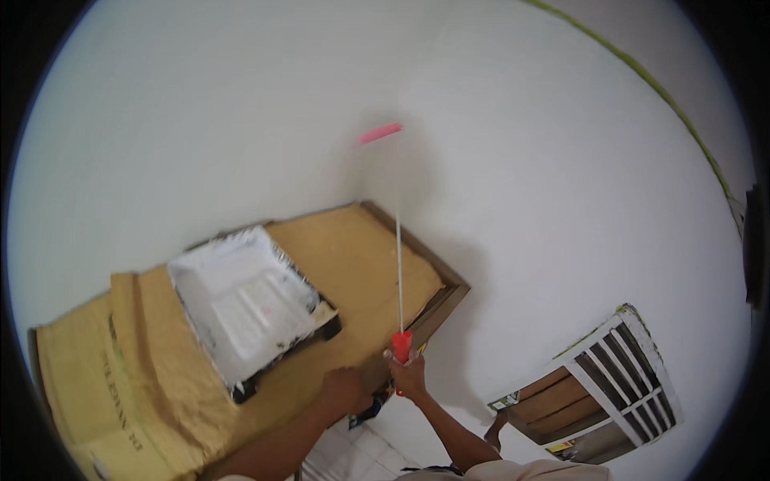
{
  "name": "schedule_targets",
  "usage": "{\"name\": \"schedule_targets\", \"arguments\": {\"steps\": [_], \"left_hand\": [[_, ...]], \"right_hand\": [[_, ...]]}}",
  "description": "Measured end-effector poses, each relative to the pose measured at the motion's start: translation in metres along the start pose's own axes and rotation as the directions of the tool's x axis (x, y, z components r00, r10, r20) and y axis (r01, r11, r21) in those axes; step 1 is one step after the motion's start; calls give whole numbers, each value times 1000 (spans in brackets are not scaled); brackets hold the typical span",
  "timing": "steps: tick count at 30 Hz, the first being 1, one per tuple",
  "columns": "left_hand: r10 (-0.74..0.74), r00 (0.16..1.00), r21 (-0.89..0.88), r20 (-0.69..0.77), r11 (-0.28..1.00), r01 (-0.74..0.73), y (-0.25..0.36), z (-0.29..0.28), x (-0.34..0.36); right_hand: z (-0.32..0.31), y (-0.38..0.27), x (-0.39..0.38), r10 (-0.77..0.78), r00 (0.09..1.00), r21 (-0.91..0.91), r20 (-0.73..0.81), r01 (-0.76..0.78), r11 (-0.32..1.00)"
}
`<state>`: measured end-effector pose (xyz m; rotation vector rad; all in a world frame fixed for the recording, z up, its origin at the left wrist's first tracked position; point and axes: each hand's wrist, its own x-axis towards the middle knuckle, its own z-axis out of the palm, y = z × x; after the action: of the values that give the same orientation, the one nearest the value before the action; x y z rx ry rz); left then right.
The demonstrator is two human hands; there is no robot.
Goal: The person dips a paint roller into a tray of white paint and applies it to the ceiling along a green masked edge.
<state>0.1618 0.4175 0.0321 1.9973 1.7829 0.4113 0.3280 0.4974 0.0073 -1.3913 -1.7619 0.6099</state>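
My right hand [407,377] is wrapped around the red handle of a long paint roller [399,264]. Its thin rod rises away from me to a pink roller sleeve [381,134], held up near the white wall; whether it touches cannot be told. My left hand [346,390] is closed, low beside the near edge of the covered table, just left of the right hand. What it holds, if anything, is hidden. Left of the roller, a paint tray [241,268], coated in white with dark smears along its rim, lies on brown paper [321,240].
The paper covers a table with a dark wooden edge [437,309]. White walls [545,184] surround it, with a green strip [642,70] at upper right. A brown panel with white slats [613,377] is at lower right, near a bare foot [496,433]. Pale floor tiles [353,453] show below.
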Motion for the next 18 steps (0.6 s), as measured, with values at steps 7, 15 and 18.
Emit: {"name": "schedule_targets", "arguments": {"steps": [7,15,18], "left_hand": [[-52,998,-101,39,993,55,0,-10,-4],[-98,995,-133,7,986,98,-2,7,2],[-87,996,-130,32,987,91,-2,4,1]], "right_hand": [[6,-12,5,224,963,122,147,-242,963],[-10,-23,20,240,887,46,394,-280,959],[-11,-19,24,234,858,-33,458,-246,969]]}}
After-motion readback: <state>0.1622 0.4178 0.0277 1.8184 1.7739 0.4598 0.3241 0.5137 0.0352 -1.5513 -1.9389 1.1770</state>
